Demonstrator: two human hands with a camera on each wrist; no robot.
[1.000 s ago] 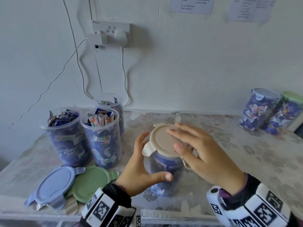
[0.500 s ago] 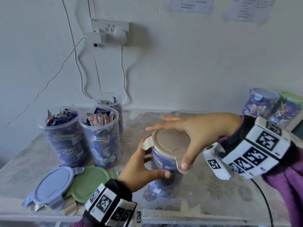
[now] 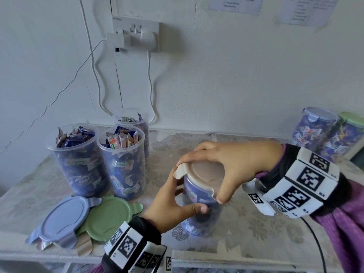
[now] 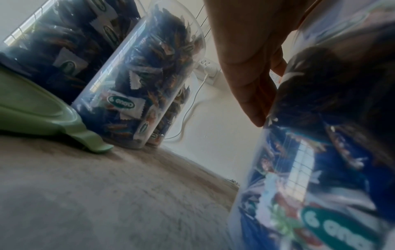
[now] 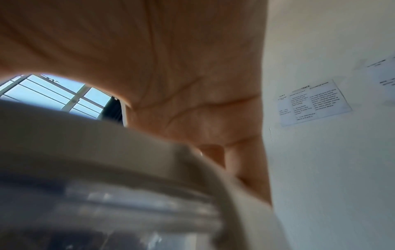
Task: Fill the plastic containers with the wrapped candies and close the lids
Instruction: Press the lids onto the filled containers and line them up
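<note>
Left hand wrapped round the filled container standing on the tabletop. Right hand arched over the beige lid on top, fingertips and thumb gripping its rim. Three open candy-filled containers just left; blue lid and green lid flat before them.

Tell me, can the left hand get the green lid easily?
Probably yes, once it lets go. The left hand now grips the beige-lidded container, and the green lid lies close beside that wrist, though the blue lid overlaps its edge.
</note>
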